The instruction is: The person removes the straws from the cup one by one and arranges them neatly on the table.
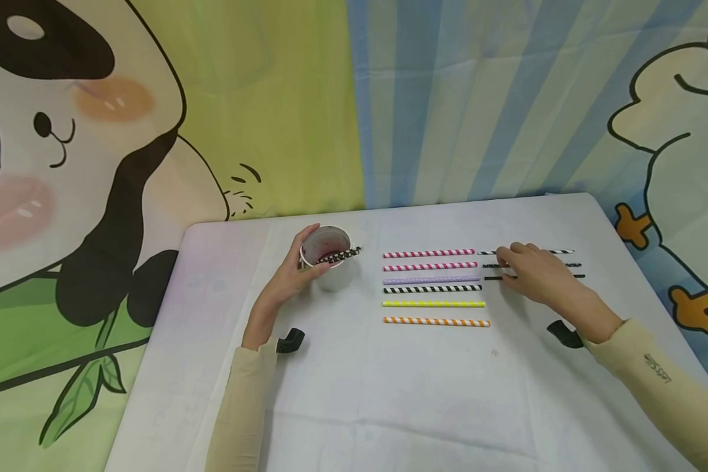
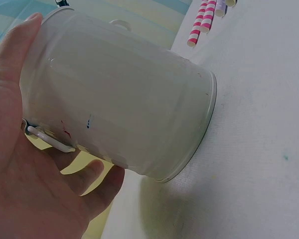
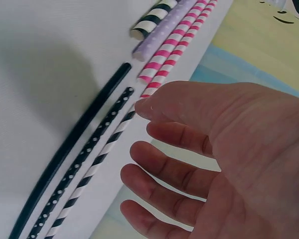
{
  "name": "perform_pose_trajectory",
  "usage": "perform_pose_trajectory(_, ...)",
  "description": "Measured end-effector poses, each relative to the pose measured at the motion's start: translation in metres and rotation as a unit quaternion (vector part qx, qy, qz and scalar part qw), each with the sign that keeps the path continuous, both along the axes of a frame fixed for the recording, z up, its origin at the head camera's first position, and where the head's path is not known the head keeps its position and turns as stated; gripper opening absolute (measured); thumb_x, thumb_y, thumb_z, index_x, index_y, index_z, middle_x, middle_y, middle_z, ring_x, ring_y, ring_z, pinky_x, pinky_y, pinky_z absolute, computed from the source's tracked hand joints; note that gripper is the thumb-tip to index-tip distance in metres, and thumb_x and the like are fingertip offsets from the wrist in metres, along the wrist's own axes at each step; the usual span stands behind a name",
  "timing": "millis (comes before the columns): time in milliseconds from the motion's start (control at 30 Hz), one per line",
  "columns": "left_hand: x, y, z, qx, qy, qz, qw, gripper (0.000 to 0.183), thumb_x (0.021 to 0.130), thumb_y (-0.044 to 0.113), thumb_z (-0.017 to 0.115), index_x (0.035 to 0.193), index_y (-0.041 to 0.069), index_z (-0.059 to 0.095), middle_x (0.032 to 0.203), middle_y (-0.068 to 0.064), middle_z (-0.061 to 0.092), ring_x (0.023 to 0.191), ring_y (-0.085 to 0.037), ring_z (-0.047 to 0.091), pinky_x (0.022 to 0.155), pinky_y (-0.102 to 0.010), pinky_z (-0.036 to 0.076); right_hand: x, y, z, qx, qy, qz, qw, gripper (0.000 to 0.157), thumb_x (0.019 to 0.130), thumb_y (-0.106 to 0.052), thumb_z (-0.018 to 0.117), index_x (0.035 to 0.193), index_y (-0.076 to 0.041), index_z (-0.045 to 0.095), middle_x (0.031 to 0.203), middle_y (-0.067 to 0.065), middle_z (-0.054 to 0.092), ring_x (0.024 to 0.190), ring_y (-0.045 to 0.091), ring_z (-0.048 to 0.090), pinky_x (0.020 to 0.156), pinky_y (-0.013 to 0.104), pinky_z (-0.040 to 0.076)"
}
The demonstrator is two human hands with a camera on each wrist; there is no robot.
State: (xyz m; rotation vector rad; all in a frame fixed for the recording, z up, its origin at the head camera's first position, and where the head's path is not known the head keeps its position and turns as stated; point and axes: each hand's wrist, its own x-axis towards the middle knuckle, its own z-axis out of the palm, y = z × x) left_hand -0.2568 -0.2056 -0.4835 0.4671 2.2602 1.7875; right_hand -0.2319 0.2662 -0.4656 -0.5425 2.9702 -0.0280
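My left hand [image 1: 289, 272] grips a white bucket [image 2: 119, 94] with small side handles, thumb near its rim and fingers curled round the side. Inside it, in the head view, dark patterned straws [image 1: 339, 255] lean out over the right rim. Over on the right, my right hand [image 1: 533, 270] hovers close over three thin straws, its fingers loosely bent with gaps between them. Those are a black-and-white striped straw [image 3: 92, 172], a black straw with white dots [image 3: 82, 159] and a plain black straw [image 3: 70, 149]. The thumb tip overlaps the striped straw's end in the right wrist view.
Left of the right hand, a column of straws lies on the white table [image 1: 436, 387]: two pink-striped straws [image 1: 429, 267], a lilac straw [image 1: 431, 280], a black-and-white straw [image 1: 432, 289], a yellow straw [image 1: 433, 304] and an orange-striped straw [image 1: 436, 322]. A cartoon-printed curtain [image 1: 307, 118] stands behind.
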Motion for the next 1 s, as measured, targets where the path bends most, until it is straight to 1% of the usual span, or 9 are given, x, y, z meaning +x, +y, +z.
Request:
perform_pose_trajectory(167, 0.0, 0.001, 0.001, -0.005, 0.001, -0.003, 1.0, 0.081, 0.093, 0.008, 0.068, 0.159, 0.019, 0.021, 0.159, -0.019, 0.029, 0.147, -0.036, 0.026, 0.119, -0.059, 0.015, 0.002, -0.007, 0.008, -0.012, -0.017, 0.006, 1.0, 0.027, 0.087, -0.016, 0.077, 0.108, -0.006, 0.062, 0.097, 0.011, 0.063, 0.086, 0.03, 0.058, 0.076, 0.048, 0.05)
perform_pose_trajectory(300, -0.001, 0.001, 0.001, 0.0, 0.004, -0.002, 1.0, 0.082, 0.092, 0.006, 0.068, 0.159, 0.016, 0.022, 0.158, -0.02, 0.03, 0.147, -0.037, 0.027, 0.12, -0.059, 0.014, 0.003, -0.016, 0.014, -0.02, -0.026, 0.012, 0.999, 0.028, 0.088, -0.016, 0.077, 0.11, -0.006, 0.063, 0.098, 0.009, 0.063, 0.087, 0.028, 0.058, 0.077, 0.048, 0.05)
perform_pose_trajectory(567, 0.001, 0.0, 0.003, -0.01, -0.008, 0.003, 0.9999, 0.081, 0.093, 0.009, 0.068, 0.159, 0.019, 0.022, 0.159, -0.018, 0.029, 0.148, -0.035, 0.026, 0.12, -0.059, 0.014, 0.005, -0.027, 0.021, -0.024, -0.017, 0.03, 0.999, 0.029, 0.086, -0.017, 0.078, 0.11, -0.006, 0.065, 0.098, 0.01, 0.063, 0.087, 0.027, 0.058, 0.077, 0.046, 0.05)
perform_pose_trajectory(767, 0.001, 0.0, 0.004, -0.016, -0.008, 0.002, 0.9998, 0.082, 0.093, 0.011, 0.068, 0.16, 0.02, 0.022, 0.16, -0.017, 0.028, 0.148, -0.033, 0.025, 0.12, -0.059, 0.015, 0.005, -0.038, 0.027, -0.033, -0.013, 0.031, 0.999, 0.029, 0.087, -0.017, 0.078, 0.111, -0.007, 0.065, 0.099, 0.01, 0.063, 0.088, 0.027, 0.058, 0.077, 0.046, 0.051)
perform_pose_trajectory(900, 0.001, -0.001, 0.003, -0.016, -0.011, 0.002, 0.9998, 0.082, 0.093, 0.012, 0.068, 0.16, 0.021, 0.021, 0.16, -0.016, 0.027, 0.148, -0.033, 0.024, 0.12, -0.059, 0.015, 0.004, -0.045, 0.029, -0.053, -0.004, 0.036, 0.998, 0.03, 0.088, -0.016, 0.076, 0.114, -0.006, 0.065, 0.103, 0.011, 0.064, 0.091, 0.029, 0.059, 0.079, 0.047, 0.052)
perform_pose_trajectory(1000, 0.001, -0.001, 0.002, -0.012, -0.012, 0.003, 0.9999, 0.082, 0.093, 0.011, 0.068, 0.16, 0.021, 0.021, 0.16, -0.017, 0.027, 0.148, -0.034, 0.025, 0.12, -0.059, 0.015, 0.004, -0.05, 0.028, -0.078, 0.009, 0.044, 0.996, 0.028, 0.089, -0.015, 0.075, 0.114, -0.006, 0.064, 0.103, 0.012, 0.064, 0.09, 0.028, 0.059, 0.076, 0.045, 0.052)
